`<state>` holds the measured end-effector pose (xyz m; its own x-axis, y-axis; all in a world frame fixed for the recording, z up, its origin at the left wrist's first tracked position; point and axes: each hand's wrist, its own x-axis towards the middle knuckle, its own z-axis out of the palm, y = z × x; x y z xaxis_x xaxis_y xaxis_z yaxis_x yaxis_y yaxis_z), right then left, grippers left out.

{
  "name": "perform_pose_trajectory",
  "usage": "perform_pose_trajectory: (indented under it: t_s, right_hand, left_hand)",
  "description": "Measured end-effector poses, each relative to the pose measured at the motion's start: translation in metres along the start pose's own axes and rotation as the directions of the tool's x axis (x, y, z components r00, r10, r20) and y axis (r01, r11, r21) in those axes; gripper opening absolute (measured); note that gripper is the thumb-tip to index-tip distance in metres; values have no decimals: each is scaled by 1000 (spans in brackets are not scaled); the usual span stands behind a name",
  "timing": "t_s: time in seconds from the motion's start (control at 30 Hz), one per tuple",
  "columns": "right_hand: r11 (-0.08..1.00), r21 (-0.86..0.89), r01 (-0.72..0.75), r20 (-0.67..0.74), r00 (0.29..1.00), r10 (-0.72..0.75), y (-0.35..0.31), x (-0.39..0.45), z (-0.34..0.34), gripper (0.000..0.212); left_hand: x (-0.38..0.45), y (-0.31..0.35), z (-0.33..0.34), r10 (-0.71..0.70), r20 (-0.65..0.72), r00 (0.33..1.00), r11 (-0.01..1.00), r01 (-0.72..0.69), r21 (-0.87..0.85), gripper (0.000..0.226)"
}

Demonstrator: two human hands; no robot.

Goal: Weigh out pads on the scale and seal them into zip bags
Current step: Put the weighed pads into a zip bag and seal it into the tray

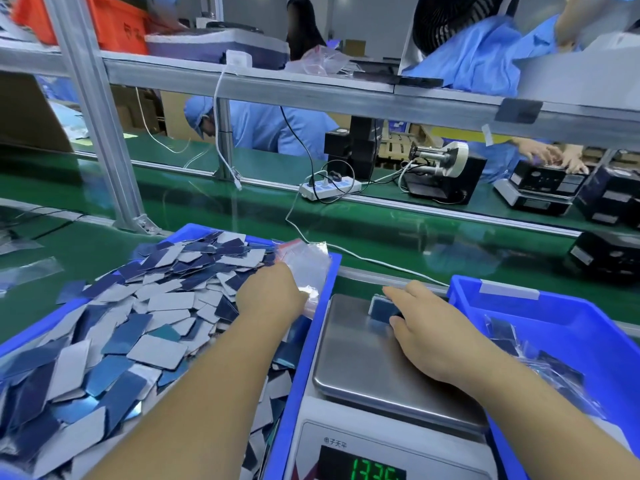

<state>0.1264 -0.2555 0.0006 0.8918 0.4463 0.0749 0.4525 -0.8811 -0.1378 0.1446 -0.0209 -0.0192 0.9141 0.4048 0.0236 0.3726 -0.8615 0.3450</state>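
At the bottom centre sits the white digital scale with its steel platform [363,362], green digits lit. My right hand [436,327] curls its fingers around a small stack of blue rectangular pads [381,308] resting on the platform's far edge. Left of centre, my left hand [270,296] pinches a clear plastic zip bag [306,265] over the blue plastic bin heaped with loose blue and grey pads [311,327]. At lower right, a second blue bin [585,313] holds filled bags
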Motion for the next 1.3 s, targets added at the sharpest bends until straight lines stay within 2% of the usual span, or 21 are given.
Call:
perform_pose_trajectory:
  t_s: [0.1, 0.3, 0.37, 0.4, 0.43, 0.47, 0.53, 0.6, 0.67, 0.8, 0.87, 0.93, 1.0, 1.07, 1.1, 1.17, 1.23, 1.3]
  right_hand:
    - [997, 70, 15, -20, 1000, -13, 1, 1, -3, 37]
    - [989, 141, 34, -80, 997, -22, 2, 0, -7, 16]
    - [974, 219, 54, -134, 991, -25, 2, 0, -8, 12]
    - [954, 292, 64, -164, 986, -16, 1, -1, -8, 17]
    - [917, 393, 69, -184, 983, 5, 0, -1, -9, 21]
    - [848, 525, 68, -185, 982, 35, -1, 0, -10, 21]
    - [597, 799, 78, -137, 989, 54, -3, 0, -13, 20]
    - [362, 926, 106, -124, 992, 26, -5, -1, -15, 26]
    - [235, 961, 143, -157, 987, 44, -5, 0, -16, 27]
    - [70, 984, 163, -169, 982, 88, -6, -1, -17, 20]
    - [41, 989, 139, -142, 985, 98, -8, -2, -17, 23]
    - [17, 992, 125, -126, 982, 140, -9, -1, -17, 25]
    - [2, 988, 154, -152, 972, 180, -10, 0, -16, 25]
    - [-10, 978, 209, -202, 956, 212, -10, 1, -18, 24]
    - [-12, 973, 232, -224, 949, 221, -9, 0, -18, 22]
    - [17, 966, 259, -257, 946, 196, -7, -1, -19, 23]
    - [85, 961, 264, -274, 951, 143, -6, -2, -18, 26]
    - [119, 958, 262, -277, 951, 136, -6, -3, -19, 25]
  left_hand:
    - [4, -3, -1, -11, -17, 1000, 1000, 11, -29, 2]
    - [4, -9, -11, -11, -107, 994, 979, -11, -202, 15]
    - [2, -7, -15, -1, -168, 986, 962, -45, -269, 15]
    - [0, -4, -17, 17, -189, 982, 942, -79, -325, 16]
    - [-2, -1, -19, 45, -197, 979, 898, -126, -421, 17]
    - [-5, 4, -20, 79, -185, 980, 811, -171, -560, 16]
    - [-13, 16, -24, 154, -96, 983, 552, -166, -817, 14]
    - [-23, 28, -23, 252, -15, 968, 373, -112, -921, 19]
    - [-30, 37, -20, 321, 7, 947, 282, -89, -955, 26]
    - [-41, 42, -18, 455, 23, 890, 190, -71, -979, 36]
    - [-44, 43, -19, 500, 20, 866, 179, -81, -981, 40]
    - [-49, 47, -20, 489, 46, 871, 186, -53, -981, 46]
    - [-50, 51, -22, 458, 156, 875, 109, 119, -987, 58]
    - [-53, 50, -26, 485, 301, 821, 21, 333, -943, 66]
    - [-54, 49, -29, 515, 349, 783, 53, 377, -925, 66]
    - [-57, 48, -29, 573, 376, 728, 202, 319, -926, 53]
    - [-59, 49, -26, 597, 314, 738, 267, 187, -945, 21]
    - [-60, 50, -25, 572, 258, 779, 286, 105, -952, 6]
